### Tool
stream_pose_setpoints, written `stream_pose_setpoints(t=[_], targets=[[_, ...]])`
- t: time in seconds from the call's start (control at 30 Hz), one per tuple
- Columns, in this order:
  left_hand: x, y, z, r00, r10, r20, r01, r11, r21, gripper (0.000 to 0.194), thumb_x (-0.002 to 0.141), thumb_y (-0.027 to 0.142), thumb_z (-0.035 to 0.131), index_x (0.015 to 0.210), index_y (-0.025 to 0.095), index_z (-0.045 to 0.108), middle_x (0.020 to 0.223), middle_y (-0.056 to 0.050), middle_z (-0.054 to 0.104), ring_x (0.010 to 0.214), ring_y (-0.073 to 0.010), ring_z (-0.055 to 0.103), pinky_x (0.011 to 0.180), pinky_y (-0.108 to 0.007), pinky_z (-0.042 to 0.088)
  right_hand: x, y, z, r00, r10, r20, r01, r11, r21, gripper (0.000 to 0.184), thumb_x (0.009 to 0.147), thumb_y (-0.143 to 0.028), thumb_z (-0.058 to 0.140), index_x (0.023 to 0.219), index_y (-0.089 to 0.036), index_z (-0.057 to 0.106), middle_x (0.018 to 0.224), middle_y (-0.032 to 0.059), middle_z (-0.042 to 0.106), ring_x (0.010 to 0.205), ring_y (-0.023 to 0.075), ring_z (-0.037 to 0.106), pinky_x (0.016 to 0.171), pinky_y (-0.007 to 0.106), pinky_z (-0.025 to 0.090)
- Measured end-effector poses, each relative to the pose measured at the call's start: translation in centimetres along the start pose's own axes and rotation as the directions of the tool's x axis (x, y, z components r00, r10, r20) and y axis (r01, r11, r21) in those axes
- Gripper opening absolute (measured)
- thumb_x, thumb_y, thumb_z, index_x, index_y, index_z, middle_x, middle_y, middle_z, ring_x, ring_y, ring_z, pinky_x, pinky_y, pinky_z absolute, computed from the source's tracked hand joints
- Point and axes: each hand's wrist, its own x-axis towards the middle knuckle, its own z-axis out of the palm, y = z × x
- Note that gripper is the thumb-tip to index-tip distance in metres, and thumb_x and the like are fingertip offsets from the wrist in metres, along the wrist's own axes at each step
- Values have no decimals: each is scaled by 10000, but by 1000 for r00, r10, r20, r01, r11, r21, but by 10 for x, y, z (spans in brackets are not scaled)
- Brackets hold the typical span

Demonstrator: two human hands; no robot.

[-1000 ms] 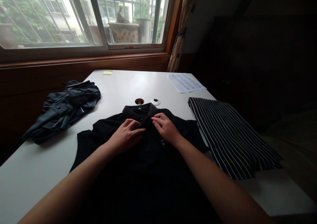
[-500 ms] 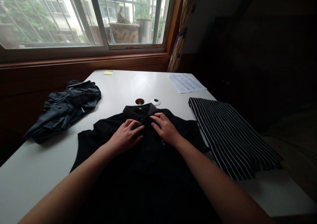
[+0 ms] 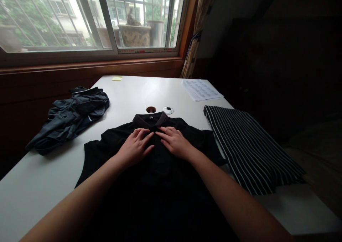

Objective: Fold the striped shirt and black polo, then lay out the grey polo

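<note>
A black polo shirt [image 3: 157, 178] lies spread front side up on the white table [image 3: 128, 92], its collar pointing toward the window. Both hands rest on its chest, just below the collar, on either side of the button placket. My left hand [image 3: 137, 145] lies on the left of the placket with its fingers apart. Across from it, my right hand [image 3: 175, 140] has its fingers stretched toward the placket, the tips close to my left fingertips. Neither hand grips the cloth visibly. My forearms cover parts of the shirt's sides.
A crumpled dark garment [image 3: 73, 119] lies at the left edge of the table. On the right is a folded striped cloth [image 3: 248, 145]. Printed papers [image 3: 201, 89], a yellow sticky note [image 3: 117, 78], a round cable hole [image 3: 151, 109] and its white cover [image 3: 168, 110] are farther back.
My right hand has moved off the collar's right side, slightly left and down, onto the shirt beside the placket. The right collar flap now lies flatter. My left hand has hardly moved.
</note>
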Motion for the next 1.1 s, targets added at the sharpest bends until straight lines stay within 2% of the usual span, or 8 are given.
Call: stream_pose_setpoints(t=[0.2,0.4,0.7,1.1], targets=[[1,-1,0,1000,0,-1,0,1000,7,498,967,452,541,1411,226,540,1370,-125,545,1271,-318,444,1114,-510,405,0,-2,0,999,21,38,-20,999,-31,467,1002,-314,516,1466,-365,512,1552,33,469,1357,330,400,1056,579,396],[2,-2,1,998,-21,-52,16,996,-85,423,958,383,568,1360,250,563,1318,-104,583,1233,-298,481,1083,-495,437,0,-3,-2,998,26,56,-25,1000,-10,459,996,-307,527,1453,-355,526,1547,29,477,1358,336,399,1044,593,401],[3,-4,1,996,-45,-76,34,989,-141,387,946,307,582,1328,250,576,1310,-96,615,1199,-280,549,1048,-481,479,1,-3,-5,999,23,44,-23,1000,6,394,985,-296,560,1377,-317,600,1481,46,550,1343,299,413,1068,535,391],[6,-4,1,995,31,-91,-52,969,-243,375,937,169,561,1299,256,602,1370,-65,631,1218,-259,559,1059,-484,484,1,-1,-3,998,-16,-63,20,998,59,310,955,-251,595,1260,-266,648,1321,74,644,1249,274,505,1050,485,426]])
